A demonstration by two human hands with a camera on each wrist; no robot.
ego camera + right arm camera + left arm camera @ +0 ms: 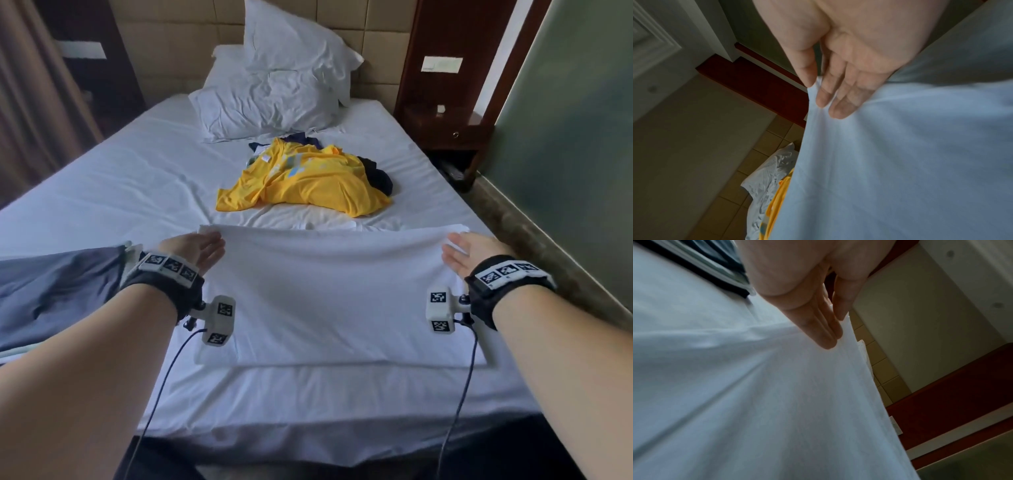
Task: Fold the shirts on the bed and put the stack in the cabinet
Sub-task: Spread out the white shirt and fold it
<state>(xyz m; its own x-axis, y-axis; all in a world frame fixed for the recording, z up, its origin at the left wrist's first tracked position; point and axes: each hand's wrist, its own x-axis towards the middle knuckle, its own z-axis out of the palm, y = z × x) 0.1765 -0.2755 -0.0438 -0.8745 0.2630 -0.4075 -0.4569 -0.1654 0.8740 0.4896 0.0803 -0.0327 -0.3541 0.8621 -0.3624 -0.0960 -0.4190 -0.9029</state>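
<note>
White sheets cover the wide bed (102,192) that fills most of the head view, with a padded tan headboard (191,41) at the top and two crumpled white pillows (274,89) leaning against it. Across the lower middle of the frame lies the white cotton shirt (335,301), spread as a broad rectangle, its far edge lifted off the sheet. At centre, just below the pillows, sits a crumpled yellow printed shirt (308,178) on top of dark garments (376,174). At the left edge lies a folded dark blue shirt (51,291). My left hand (195,251) pinches the white shirt's far left corner between thumb and straight fingers (824,331); my right hand (469,255) pinches the far right corner likewise.
</note>
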